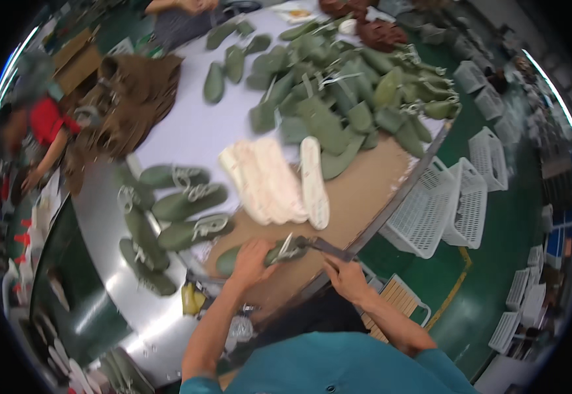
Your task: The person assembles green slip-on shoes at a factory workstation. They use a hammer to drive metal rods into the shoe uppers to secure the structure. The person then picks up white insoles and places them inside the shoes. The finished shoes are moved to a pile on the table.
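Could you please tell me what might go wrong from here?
The tool in the right hand might slip along the green shoe and catch the left hand, which holds the same shoe. The pale insoles lie just beyond and could be knocked askew. The heaped shoes by the right edge of the table might slide off.

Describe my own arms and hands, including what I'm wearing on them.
Your left hand and right hand are without gloves, with no watch visible on either wrist. Both forearms are uncovered. The sleeves are short and teal, matching your shirt.
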{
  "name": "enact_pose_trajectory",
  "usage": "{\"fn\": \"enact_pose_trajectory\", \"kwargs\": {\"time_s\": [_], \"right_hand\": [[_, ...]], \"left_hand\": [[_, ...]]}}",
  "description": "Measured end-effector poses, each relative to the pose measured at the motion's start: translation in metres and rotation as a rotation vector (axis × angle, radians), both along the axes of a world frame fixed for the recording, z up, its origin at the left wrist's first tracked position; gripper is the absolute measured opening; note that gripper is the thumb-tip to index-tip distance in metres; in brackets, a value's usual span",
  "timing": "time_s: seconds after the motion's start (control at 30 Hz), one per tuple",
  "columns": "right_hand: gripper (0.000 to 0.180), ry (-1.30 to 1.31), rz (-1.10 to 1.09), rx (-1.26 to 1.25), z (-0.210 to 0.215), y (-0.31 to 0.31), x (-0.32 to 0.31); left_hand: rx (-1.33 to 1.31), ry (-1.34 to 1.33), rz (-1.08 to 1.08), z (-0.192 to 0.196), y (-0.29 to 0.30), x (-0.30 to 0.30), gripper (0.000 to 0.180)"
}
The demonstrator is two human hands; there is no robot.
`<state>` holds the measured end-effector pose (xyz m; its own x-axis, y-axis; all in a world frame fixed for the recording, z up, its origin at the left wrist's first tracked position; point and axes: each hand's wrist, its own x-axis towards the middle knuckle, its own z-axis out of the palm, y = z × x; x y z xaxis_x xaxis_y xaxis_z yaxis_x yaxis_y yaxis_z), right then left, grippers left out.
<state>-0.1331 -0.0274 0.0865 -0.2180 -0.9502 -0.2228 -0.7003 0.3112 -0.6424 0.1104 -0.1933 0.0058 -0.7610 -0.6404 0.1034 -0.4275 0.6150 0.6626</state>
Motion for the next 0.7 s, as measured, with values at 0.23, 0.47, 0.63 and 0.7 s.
{"fn": "enact_pose_trajectory", "kwargs": {"time_s": [0.23, 0.47, 0.63, 0.7], "right_hand": [[0.039, 0.498, -0.044, -0.244, -0.043, -0.004, -0.125], [0.063, 0.040, -0.342, -0.203, -0.069, -0.141, -0.062], [0.081, -0.199, -0.448, -0.244, -0.102, -0.190, -0.015], [0.085, -0.358, -0.413, -0.155, -0.101, -0.185, -0.010]], "left_hand": [[-0.157, -0.227, 0.054, 0.045, -0.043, 0.094, 0.053], [0.196, 0.068, 0.345, 0.101, -0.052, 0.075, 0.055], [0.214, 0.100, 0.643, 0.033, -0.083, -0.061, 0.075], [0.224, 0.027, 0.767, 0.004, -0.091, -0.089, 0.079]]}}
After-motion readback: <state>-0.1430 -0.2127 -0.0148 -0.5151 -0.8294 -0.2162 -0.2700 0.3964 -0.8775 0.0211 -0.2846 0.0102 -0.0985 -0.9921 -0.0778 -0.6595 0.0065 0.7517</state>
